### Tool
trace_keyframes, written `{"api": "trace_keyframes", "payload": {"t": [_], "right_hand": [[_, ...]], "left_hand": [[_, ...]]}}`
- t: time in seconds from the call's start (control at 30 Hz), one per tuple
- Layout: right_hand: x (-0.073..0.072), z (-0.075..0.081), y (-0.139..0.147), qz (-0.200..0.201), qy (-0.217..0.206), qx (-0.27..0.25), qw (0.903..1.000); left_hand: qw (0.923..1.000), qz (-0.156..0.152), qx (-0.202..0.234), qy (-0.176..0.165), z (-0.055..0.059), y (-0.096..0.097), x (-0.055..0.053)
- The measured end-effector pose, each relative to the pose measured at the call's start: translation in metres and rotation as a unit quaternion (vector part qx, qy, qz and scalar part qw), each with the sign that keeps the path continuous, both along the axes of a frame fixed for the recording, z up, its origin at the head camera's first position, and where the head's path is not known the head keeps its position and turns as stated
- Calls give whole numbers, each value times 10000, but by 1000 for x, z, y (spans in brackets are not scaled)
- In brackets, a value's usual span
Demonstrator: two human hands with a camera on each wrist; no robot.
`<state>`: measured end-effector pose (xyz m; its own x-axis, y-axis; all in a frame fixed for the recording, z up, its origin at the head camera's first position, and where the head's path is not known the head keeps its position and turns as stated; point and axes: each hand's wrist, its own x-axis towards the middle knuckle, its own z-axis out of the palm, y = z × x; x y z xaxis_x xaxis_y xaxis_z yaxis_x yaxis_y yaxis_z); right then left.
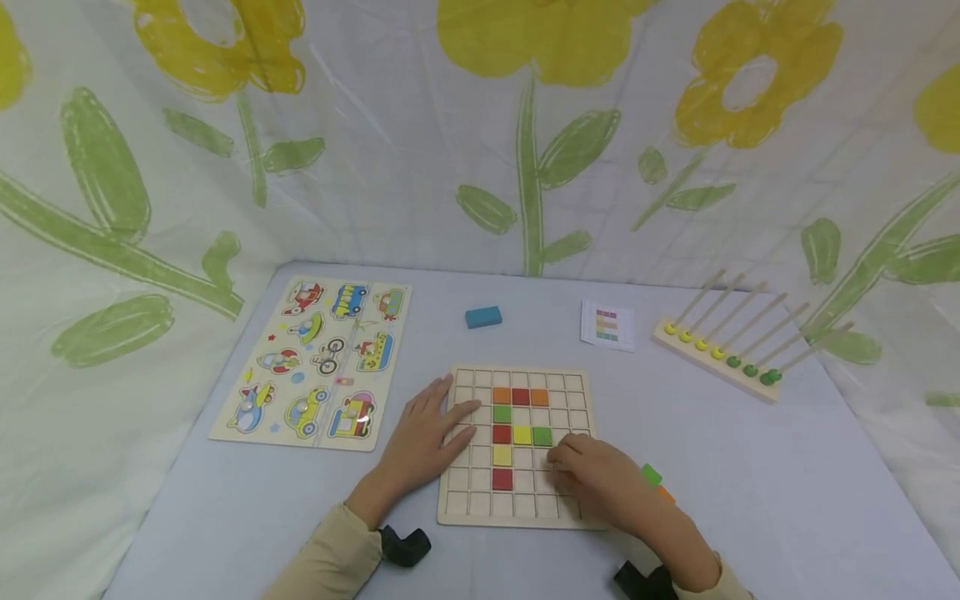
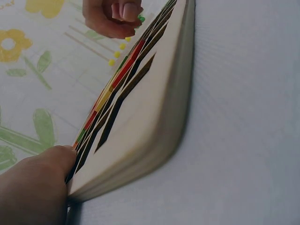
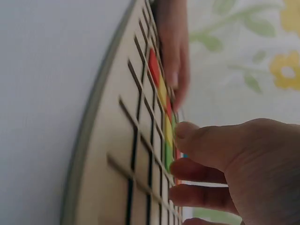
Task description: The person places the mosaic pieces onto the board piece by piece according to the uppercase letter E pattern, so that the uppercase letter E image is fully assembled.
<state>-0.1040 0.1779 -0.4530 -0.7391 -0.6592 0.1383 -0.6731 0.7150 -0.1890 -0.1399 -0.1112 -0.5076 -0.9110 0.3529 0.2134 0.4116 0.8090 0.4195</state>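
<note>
A square wooden grid board (image 1: 480,505) lies flat in front of me. Coloured tiles sit in its cells: orange, red and orange along the top, then a column below with green, red (image 1: 502,434), yellow and another red. Beside the middle red tile are a yellow tile (image 1: 522,435) and a green tile (image 1: 542,436). My left hand (image 1: 420,437) rests on the board's left edge with its fingers spread. Over the right side hovers my right hand (image 1: 600,479), fingertips close below the green tile. The right wrist view shows its thumb (image 3: 186,131) and fingers apart, nothing between them.
A loose green tile (image 1: 651,474) and orange tile (image 1: 666,495) lie right of my right hand. Behind the board are a blue block (image 1: 483,317) and a pattern card (image 1: 618,327). A vehicle puzzle (image 1: 348,329) lies left; a pegged bead stand (image 1: 705,367) stands right.
</note>
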Motion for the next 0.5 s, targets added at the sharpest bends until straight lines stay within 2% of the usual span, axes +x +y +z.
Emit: {"api": "trace_keyframes", "payload": {"t": [0.1, 0.23, 0.33, 0.5], "right_hand": [[3, 2, 25, -280, 245, -55, 9993], [11, 0, 54, -920, 310, 6, 9953], [19, 0, 72, -1541, 49, 133, 9880], [29, -2, 90, -2296, -630, 257, 9709]], "left_hand": [[10000, -13, 28, 48, 0, 0, 0], [9998, -16, 81, 201, -1, 0, 0], [9998, 19, 62, 189, -2, 0, 1], [10000, 37, 2, 68, -2, 1, 0]]}}
